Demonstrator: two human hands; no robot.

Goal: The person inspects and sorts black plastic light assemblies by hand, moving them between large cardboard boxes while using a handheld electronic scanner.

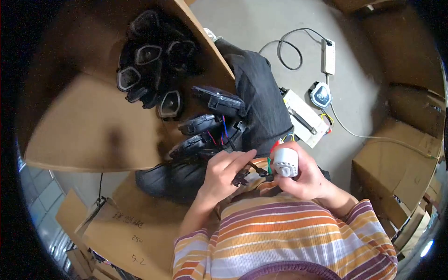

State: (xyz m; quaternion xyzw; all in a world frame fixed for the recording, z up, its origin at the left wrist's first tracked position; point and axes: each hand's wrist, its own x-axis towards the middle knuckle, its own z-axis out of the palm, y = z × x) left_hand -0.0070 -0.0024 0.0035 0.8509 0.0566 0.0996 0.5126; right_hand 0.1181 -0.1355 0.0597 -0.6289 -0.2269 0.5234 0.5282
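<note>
In front of my striped shirt, my left hand [223, 173] is closed round a bunch of black cable connectors [241, 178]. Close by on its right, my right hand [308, 179] grips a white cylindrical device [285, 162] with small holes round its end. Red, yellow and green wires show beside the device, and a black plug [266, 176] sits between the two hands. Against my left leg rest three black lamp units, the upper one [218, 99], the middle one [199, 124] and the lower one [187, 145], with red and blue wires among them.
A large cardboard box [93, 126] at left holds several black lamp units [148, 55]. On the floor ahead lie a lit lamp [321, 95], a white power strip [329, 60] with cables, and a white panel with a black bar [303, 122]. Cartons [396, 163] stand at right.
</note>
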